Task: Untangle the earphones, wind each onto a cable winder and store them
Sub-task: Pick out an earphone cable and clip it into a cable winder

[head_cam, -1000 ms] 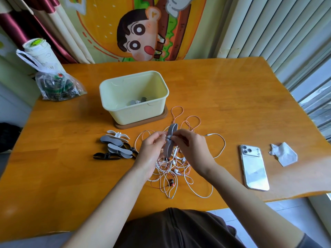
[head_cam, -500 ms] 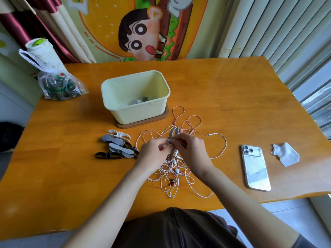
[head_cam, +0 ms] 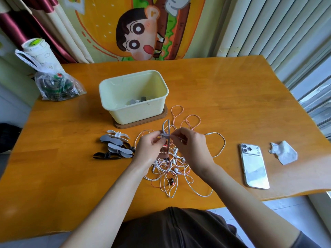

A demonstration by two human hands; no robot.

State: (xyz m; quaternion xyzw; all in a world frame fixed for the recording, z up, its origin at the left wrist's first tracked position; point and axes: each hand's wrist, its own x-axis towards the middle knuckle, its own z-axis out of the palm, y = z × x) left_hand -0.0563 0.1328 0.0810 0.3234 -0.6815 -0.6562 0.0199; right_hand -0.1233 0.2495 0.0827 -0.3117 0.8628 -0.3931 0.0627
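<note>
A tangle of white and pink earphones (head_cam: 174, 169) lies on the wooden table in front of me. Just above it my left hand (head_cam: 149, 150) grips a grey cable winder (head_cam: 165, 128) that stands upright with its wings spread. My right hand (head_cam: 190, 148) pinches an earphone cable right at the winder's middle. Several spare winders (head_cam: 116, 145), grey, white and black, lie in a heap left of my hands. Behind them stands a pale green storage box (head_cam: 134, 97) on a brown lid, with a few wound items inside.
A white phone (head_cam: 254, 167) lies to the right, with a crumpled tissue (head_cam: 283, 152) beyond it. At the far left corner sits a plastic bag (head_cam: 57, 86) under a paper cup (head_cam: 38, 50). The table's front edge runs close to my body.
The winder has tilted upright and its wings have spread apart. Both hands stayed over the tangle, fingers shifting at the winder's middle.
</note>
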